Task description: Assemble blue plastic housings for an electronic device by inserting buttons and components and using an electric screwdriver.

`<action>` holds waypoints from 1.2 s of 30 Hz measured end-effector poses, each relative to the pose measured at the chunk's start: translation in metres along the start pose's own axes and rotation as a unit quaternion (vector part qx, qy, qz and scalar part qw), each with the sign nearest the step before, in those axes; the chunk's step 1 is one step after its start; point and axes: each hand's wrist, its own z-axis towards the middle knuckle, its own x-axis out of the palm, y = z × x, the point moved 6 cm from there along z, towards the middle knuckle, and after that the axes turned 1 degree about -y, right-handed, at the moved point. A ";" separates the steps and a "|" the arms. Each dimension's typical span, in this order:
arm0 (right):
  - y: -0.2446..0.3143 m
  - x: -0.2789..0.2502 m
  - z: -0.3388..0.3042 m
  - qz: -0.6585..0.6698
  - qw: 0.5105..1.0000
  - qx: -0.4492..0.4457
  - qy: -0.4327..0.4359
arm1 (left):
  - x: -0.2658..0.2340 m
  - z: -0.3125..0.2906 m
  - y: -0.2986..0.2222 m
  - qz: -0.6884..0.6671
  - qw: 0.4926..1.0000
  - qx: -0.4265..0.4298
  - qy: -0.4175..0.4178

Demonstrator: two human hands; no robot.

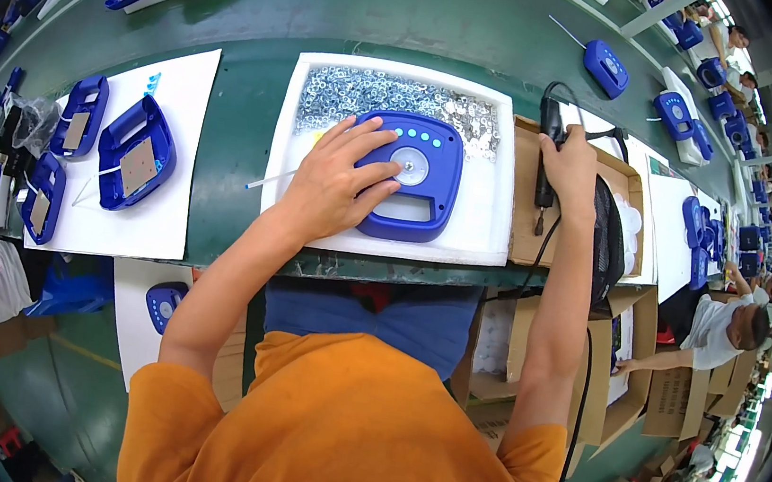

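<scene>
Both hands busy — left hand (335, 188) flat on blue casing (412, 182) | right hand (568, 162) grip clenched on screwdriver (547, 155)

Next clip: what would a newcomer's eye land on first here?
Probably the blue plastic casing on the white foam tray at centre, with the left hand spread over it and a heap of small metal washers behind. To its right, the right hand grips a black electric screwdriver over a cardboard box.

- A green bench (256, 45) carries the things.
- On it lie a white tray (493, 225), a white sheet (160, 215) and a cardboard box (519, 247).
</scene>
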 end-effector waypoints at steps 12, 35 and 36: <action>0.120 -0.005 -0.126 0.327 0.915 -0.136 -0.193 | -0.017 -0.017 -0.041 0.027 0.987 0.051 0.151; 0.103 0.009 -0.141 0.409 0.860 -0.157 -0.261 | 0.064 0.216 0.111 0.112 0.989 0.087 -0.050; 0.103 0.008 -0.141 0.398 0.866 -0.164 -0.257 | 0.064 0.225 0.130 0.119 0.990 0.011 -0.070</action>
